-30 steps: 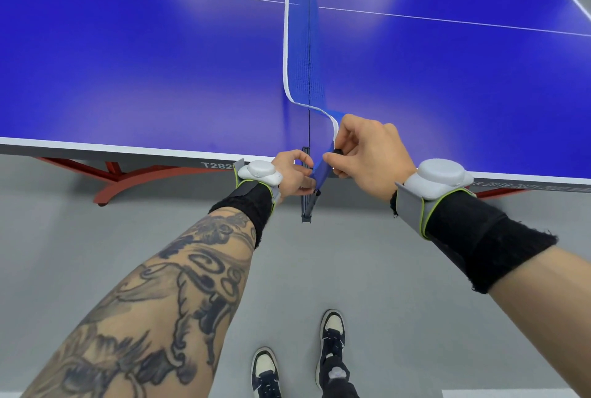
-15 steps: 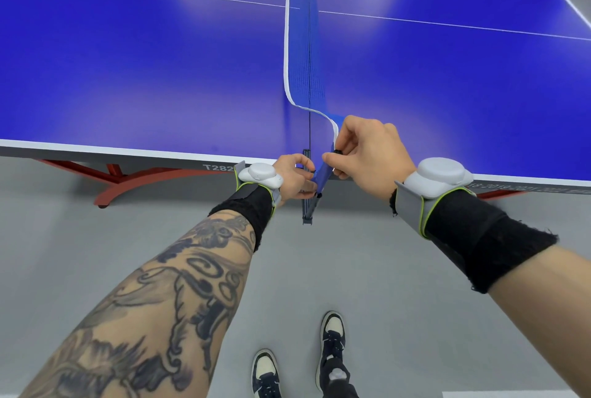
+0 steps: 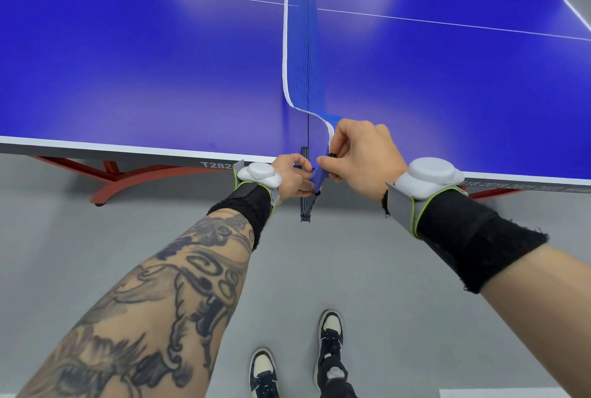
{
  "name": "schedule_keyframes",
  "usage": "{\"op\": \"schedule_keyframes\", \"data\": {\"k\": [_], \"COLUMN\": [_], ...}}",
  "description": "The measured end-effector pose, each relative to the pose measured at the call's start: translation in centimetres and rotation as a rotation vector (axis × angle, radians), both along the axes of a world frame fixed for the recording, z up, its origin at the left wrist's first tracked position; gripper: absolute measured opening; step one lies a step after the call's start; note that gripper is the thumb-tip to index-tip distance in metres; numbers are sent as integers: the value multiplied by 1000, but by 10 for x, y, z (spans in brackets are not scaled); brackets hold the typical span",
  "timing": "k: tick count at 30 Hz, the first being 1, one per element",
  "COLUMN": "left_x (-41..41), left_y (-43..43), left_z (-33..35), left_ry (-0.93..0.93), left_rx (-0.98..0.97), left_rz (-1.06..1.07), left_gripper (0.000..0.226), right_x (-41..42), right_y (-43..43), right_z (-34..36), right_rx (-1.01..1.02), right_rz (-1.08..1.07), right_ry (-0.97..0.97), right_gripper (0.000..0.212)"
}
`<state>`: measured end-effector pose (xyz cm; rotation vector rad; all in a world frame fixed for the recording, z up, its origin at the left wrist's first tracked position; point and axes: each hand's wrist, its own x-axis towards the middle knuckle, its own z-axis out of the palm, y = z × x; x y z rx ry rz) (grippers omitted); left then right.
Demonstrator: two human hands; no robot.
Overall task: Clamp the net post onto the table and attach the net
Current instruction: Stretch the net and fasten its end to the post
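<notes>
My right hand [image 3: 361, 154] pinches the top of the net [image 3: 300, 55] end sleeve, thumb and forefinger curled on it. My left hand [image 3: 292, 178] grips the same blue sleeve lower down, right against the net post [image 3: 305, 210]. One net, slack, white-edged, lying along the table [image 3: 144, 71] centre line, far end cut off by the frame. One post, at the near table edge, middle hidden by my fingers; can't tell if it's clamped. Two grey wrist trackers [image 3: 259, 173], two shoes [image 3: 263, 369] on the floor [image 3: 367, 253]. Red table leg [image 3: 128, 177] partly hidden.
</notes>
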<state>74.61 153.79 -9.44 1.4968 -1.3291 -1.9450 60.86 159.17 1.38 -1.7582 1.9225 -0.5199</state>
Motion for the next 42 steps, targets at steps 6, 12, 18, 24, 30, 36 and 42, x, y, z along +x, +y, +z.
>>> {"op": "schedule_keyframes", "data": {"k": [6, 12, 18, 24, 30, 36, 42], "left_x": [-4, -7, -8, -3, -3, 3, 9], "left_y": [6, 5, 4, 2, 5, 5, 8], "left_z": [-6, -18, -25, -35, -41, -42, -38], "left_ry": [-60, -95, -281, -323, -261, -256, -226], "left_rx": [-50, -52, -100, -82, -61, -78, -71], "left_rz": [26, 43, -12, -78, -90, -120, -131], "left_gripper": [33, 36, 20, 25, 17, 17, 20], "right_x": [0, -4, 0, 3, 3, 7, 8], "right_y": [5, 5, 2, 1, -1, -5, -6], "right_z": [-7, -25, -46, -62, -75, -79, -76], "right_rx": [67, 101, 146, 210, 262, 290, 350], "right_rz": [17, -14, -29, -39, -58, -124, -190], "right_ry": [27, 11, 13, -10, 20, -25, -74], "right_gripper": [25, 22, 26, 20, 11, 14, 26]}}
